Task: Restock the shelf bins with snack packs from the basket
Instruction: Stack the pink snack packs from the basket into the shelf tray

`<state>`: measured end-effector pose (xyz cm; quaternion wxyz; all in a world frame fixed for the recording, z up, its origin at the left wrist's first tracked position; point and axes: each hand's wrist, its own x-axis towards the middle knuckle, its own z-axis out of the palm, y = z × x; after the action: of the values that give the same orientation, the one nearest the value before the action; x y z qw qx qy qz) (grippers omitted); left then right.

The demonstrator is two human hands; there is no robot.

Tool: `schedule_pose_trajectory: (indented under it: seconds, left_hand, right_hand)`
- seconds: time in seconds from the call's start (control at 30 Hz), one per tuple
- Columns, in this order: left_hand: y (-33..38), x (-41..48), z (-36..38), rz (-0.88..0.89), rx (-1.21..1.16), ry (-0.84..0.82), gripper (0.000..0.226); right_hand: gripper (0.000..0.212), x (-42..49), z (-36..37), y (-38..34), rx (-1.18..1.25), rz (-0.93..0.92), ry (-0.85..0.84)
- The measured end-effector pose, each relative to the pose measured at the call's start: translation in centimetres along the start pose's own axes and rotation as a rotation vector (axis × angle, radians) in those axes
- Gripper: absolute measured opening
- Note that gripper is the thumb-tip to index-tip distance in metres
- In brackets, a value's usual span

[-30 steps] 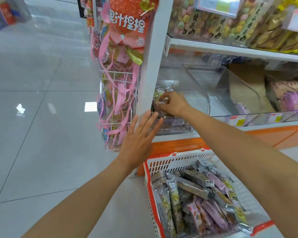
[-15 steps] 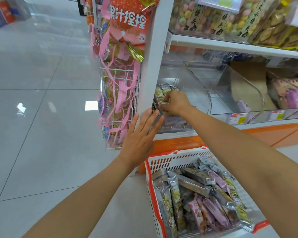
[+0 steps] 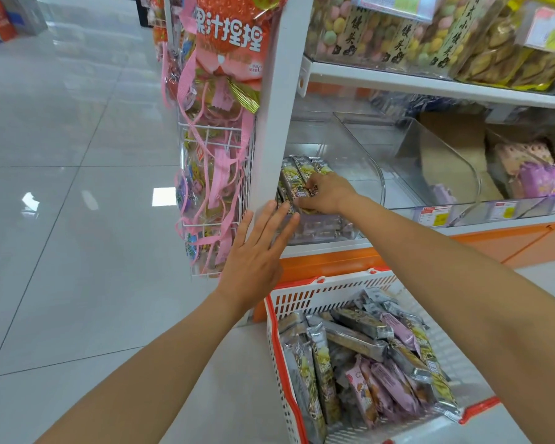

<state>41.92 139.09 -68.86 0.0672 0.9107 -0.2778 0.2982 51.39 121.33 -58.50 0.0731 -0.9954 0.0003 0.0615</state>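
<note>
right hand (image 3: 326,195) curled, pinching yellow-green snack packs (image 3: 297,174) that stand on edge in the clear shelf bin (image 3: 366,161), left hand (image 3: 257,251) flat, fingers straight at the bin front, more packs in the basket (image 3: 302,293) below

Both bare forearms stretch forward. The left hand (image 3: 256,251) is flat, with its fingers straight and slightly spread and its back toward the camera. The right hand (image 3: 326,195) reaches further — wrist bent down, fingers curled over and thumb tucked beneath the snack packs (image 3: 297,174) it grips.
</note>
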Motion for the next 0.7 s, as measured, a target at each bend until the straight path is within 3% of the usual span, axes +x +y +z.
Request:
schedule_pose_trajectory:
  seconds: [0.13,0.33,0.6,0.7]
  left_hand:
    - [0.3,0.1,-0.4,-0.012,-0.004,-0.033,0.091]
    - [1.1,0.1,-1.3,-0.053,-0.027,-0.095,0.093]
    - [3.8,-1.5,-1.6,-0.035,-0.066,-0.15,0.084]
    - [4.5,-3.3,-0.5,-0.003,-0.081,-0.232,0.077]
  right_hand:
    - [0.063,-0.5,-0.3,0.1,0.005,-0.014,-0.048]
    - [0.045,-2.5,-1.2,0.7,0.102,-0.024,-0.059]
    - [0.018,-7.4,-0.8,2.8,0.388,-0.236,0.365]
    - [0.013,-9.7,1.2,3.6,0.408,-0.308,0.405]
